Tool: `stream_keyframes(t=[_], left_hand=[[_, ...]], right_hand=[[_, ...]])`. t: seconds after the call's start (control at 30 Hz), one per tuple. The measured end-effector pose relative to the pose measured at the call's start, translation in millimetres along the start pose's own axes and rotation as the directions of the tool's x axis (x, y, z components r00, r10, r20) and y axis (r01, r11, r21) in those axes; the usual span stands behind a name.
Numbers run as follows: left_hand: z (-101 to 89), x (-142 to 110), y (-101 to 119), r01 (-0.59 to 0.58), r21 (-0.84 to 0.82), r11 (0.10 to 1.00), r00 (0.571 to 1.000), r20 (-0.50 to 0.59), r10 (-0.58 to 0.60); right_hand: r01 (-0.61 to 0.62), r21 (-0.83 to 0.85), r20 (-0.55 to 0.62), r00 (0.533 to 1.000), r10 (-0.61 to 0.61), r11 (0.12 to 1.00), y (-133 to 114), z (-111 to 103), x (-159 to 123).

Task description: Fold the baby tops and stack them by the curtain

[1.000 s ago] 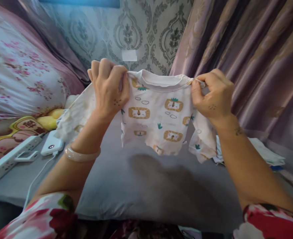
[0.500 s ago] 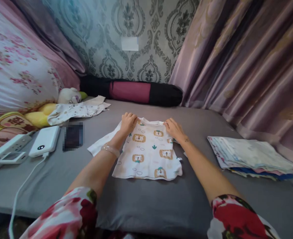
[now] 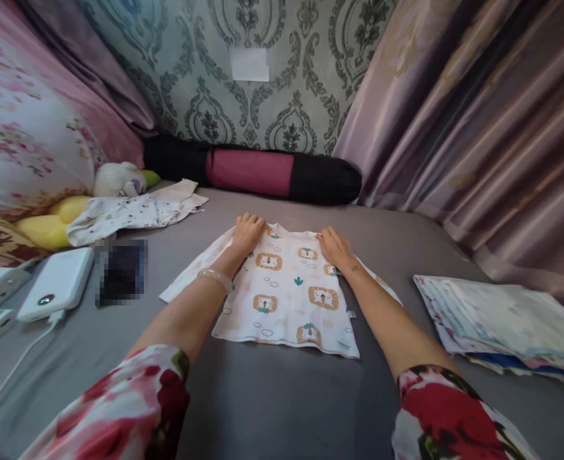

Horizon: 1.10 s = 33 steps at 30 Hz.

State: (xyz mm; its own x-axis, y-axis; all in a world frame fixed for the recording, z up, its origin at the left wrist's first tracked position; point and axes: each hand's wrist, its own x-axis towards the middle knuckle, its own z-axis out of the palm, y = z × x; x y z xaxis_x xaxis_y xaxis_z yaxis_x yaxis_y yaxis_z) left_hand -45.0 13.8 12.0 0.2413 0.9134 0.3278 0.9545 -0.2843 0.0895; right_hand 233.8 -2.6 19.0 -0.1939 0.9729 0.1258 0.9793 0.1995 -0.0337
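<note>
A small white baby shirt [image 3: 286,300] with lion prints lies flat, front up, on the grey bed sheet [image 3: 272,396], its neck pointing away from me. My left hand [image 3: 246,233] rests on its left shoulder with the fingers curled onto the cloth. My right hand [image 3: 334,248] sits on the right shoulder, fingers pinched together at the seam. Both sleeves spread out to the sides under my forearms. A pale bangle is on my left wrist.
A stack of folded clothes [image 3: 502,313] lies at the right. At the left are a white power bank [image 3: 56,284] with a cable, a dark phone [image 3: 121,271], a spotted garment [image 3: 133,209] and soft toys [image 3: 116,180]. A black-and-maroon bolster [image 3: 253,172] lies against the wall; curtains [image 3: 478,128] hang at right.
I held the shirt up in the air by its shoulders a second ago; it now lies flat on the bed, and both hands stay at the shoulders.
</note>
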Motion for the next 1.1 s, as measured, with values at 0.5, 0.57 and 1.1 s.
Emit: stream_keyframes(t=[0.5,0.57,1.1], left_hand=[[21.7,47.9,-14.7,-0.007,0.004,1.000,0.999,0.049,0.007],[21.6,48.8,-13.7,0.018,-0.017,1.000,0.994,0.106,-0.016],[35.5,65.1,1.9,0.019,-0.114,0.993,0.989,0.151,-0.002]], right_hand=[[0.012,0.017,0.020,1.000,-0.012,1.000,12.2,8.2,48.6],[0.026,0.028,0.042,0.999,-0.027,0.999,11.6,8.6,51.5],[0.017,0.081,0.047,0.999,-0.021,0.997,-15.1,14.2,65.8]])
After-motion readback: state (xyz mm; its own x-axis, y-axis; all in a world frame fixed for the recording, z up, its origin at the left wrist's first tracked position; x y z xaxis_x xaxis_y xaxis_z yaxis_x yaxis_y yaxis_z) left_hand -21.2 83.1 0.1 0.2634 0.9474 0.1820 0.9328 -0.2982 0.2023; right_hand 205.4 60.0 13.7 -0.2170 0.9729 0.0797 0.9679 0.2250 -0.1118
